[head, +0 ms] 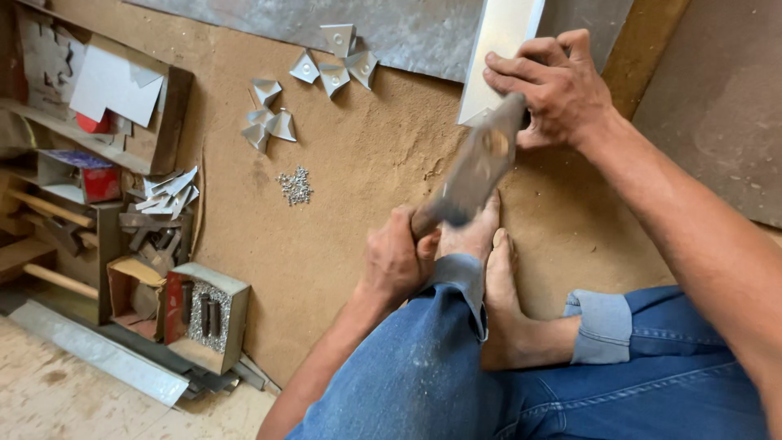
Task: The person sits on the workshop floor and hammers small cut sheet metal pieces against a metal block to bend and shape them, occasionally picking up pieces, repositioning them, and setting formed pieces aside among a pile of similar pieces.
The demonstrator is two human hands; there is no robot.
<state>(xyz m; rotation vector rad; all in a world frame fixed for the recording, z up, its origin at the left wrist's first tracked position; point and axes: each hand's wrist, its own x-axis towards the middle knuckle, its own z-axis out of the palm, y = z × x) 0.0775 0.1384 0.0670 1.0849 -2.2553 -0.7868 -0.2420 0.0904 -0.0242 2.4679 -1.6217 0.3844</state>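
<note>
Gripping the wooden-handled steel hammer (472, 175), the left hand (395, 261) had fingers clamped on its handle at 6 o'clock; the right hand (554, 85) pressed down the stiff, sharp-edged, shiny sheet-metal strip (501, 49) at 12 o'clock, best held flat-palmed. Motion blurred the heavy hammerhead; the strip's top was cut off.

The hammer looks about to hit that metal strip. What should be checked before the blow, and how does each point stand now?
1. Left hand closed round the hammer handle: ok.
2. Right hand pressing the metal strip down: ok.
3. Right fingers away from the hammer head: not ok, they lie right beside it.
4. Bare feet away from the swing: not ok, they sit just under the handle.
5. Exact strike spot: cannot tell, the head hides it.
</note>
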